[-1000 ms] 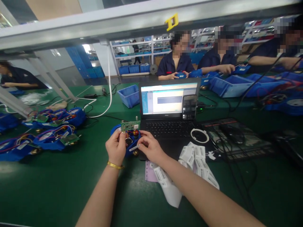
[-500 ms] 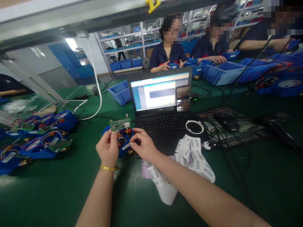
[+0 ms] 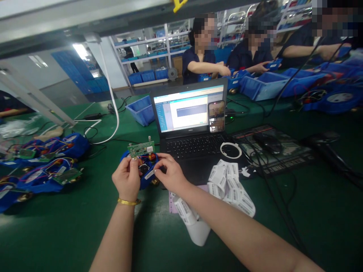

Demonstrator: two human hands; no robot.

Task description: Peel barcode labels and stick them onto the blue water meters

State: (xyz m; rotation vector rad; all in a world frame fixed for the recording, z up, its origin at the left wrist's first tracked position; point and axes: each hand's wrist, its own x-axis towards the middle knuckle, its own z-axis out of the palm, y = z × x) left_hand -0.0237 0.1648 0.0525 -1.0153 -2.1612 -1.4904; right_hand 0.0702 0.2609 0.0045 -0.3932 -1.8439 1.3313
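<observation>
Between my hands a blue plastic housing (image 3: 143, 181) with wires and a reddish coil inside is held above the bench. A green circuit board (image 3: 141, 149) stands up along its far side. My left hand (image 3: 126, 179) is closed round the housing's left end, its thumb by the board's lower edge. At the other end my right hand (image 3: 171, 173) grips the housing with bent fingers, thumb and forefinger at the end of a white label (image 3: 149, 173) on the near side. Some fingertips of both hands are hidden behind the housing.
A laptop (image 3: 193, 145) stands just beyond, a phone (image 3: 216, 116) against its screen. Strips of barcode labels (image 3: 185, 209) lie under my right forearm. More wired blue housings (image 3: 48, 175) sit to the left. A blue bin (image 3: 141, 110) is behind; co-workers sit across.
My hands keep nearly the same hold on the housing; the whole view has shifted slightly. Across the bench, a co-worker's arm has reached sideways toward the blue parts.
</observation>
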